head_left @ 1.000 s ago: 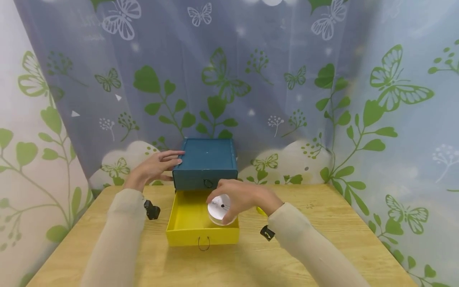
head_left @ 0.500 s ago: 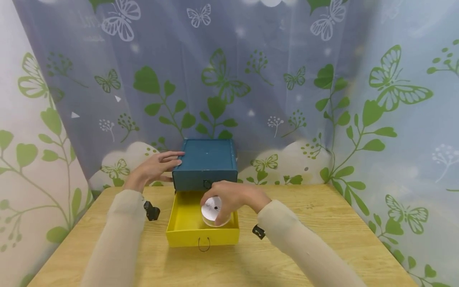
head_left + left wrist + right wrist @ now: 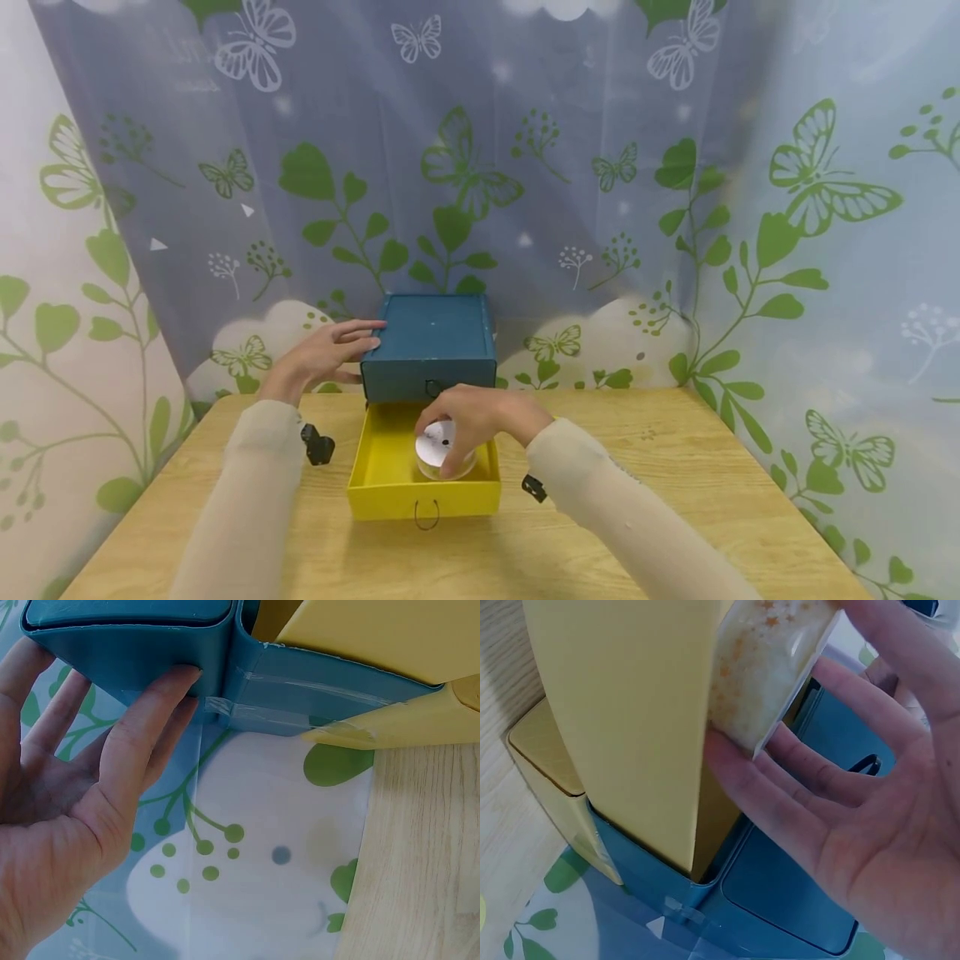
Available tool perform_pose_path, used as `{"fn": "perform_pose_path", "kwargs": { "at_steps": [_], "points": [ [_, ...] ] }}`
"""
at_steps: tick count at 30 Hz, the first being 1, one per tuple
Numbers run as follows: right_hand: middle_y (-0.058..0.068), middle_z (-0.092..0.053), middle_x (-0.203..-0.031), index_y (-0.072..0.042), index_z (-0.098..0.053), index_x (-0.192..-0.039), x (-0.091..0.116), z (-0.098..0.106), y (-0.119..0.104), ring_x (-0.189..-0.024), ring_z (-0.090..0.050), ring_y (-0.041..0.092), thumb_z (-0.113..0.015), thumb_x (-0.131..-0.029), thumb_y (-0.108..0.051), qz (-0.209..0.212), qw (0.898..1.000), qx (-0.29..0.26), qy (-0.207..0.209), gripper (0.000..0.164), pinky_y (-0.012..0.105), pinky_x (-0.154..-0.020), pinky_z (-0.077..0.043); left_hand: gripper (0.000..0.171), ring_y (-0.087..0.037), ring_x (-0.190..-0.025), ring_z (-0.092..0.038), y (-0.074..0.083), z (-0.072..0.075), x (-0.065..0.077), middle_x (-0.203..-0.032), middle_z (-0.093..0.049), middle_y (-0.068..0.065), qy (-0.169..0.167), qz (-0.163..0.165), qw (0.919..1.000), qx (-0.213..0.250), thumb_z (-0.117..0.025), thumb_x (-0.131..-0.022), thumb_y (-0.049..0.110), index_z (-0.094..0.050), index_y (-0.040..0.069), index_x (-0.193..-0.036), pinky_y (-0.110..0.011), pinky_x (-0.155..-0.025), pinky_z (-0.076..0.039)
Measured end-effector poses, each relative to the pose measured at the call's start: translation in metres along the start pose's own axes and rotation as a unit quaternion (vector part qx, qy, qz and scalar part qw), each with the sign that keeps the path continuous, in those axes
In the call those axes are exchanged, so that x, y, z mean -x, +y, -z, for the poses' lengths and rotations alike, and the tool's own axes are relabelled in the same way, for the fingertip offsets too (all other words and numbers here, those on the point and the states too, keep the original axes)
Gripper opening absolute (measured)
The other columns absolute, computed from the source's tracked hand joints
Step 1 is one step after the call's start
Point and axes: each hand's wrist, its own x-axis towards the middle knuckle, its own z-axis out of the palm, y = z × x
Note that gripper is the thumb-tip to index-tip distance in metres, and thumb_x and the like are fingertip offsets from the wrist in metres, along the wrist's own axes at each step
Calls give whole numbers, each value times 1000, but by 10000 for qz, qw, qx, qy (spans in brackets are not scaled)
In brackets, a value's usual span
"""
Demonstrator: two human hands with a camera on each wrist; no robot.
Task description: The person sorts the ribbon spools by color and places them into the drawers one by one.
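Left to right, vs a second ago: your left hand (image 3: 322, 354) hasn't shifted, same spot on the left edge of the blue box (image 3: 431, 337). Yellow drawer (image 3: 390, 504) is pulled out from the box's lower tier toward you, no visible change. The mover is the white-topped roll (image 3: 431, 446): it's come left, off the drawer's right wall toward mid-drawer, and looks slightly lower. My read for the work: box steady, drawer accessible, roll now well within the drawer's outline but not let go. Can't tell if it touches the drawer floor (your fingers and the front wall block that).

Pose. Left: fingers loose and fairly straight, laid against the box's top edge and side, thumb lower; contact only, nothing grasped. Right hand (image 3: 468, 421): reaching in from the right, wrist arched over the drawer's right wall, thumb and fingers curled round the roll, white face up and a bit tilted. Right wrist view shows orange stars on its side, part hidden behind the yellow wall. Sleeve (image 3: 600, 483) is above the counter (image 3: 487, 571).
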Motion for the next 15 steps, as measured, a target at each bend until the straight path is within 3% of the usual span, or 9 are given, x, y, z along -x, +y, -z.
{"fn": "perform_pose_path", "kwargs": {
  "at_steps": [15],
  "points": [
    [-3, -65, -139, -22, -68, -136, -3, -1, 1, -117, -58, 14, -90, -80, -37, -158, 9997, 172, -54, 62, 30, -100, -53, 63, -46, -157, -23, 1, -1, 2, -173, -21, -14, 8, -15, 10000, -22, -58, -106, 37, -34, 24, -163, -63, -114, -45]
  ]
}}
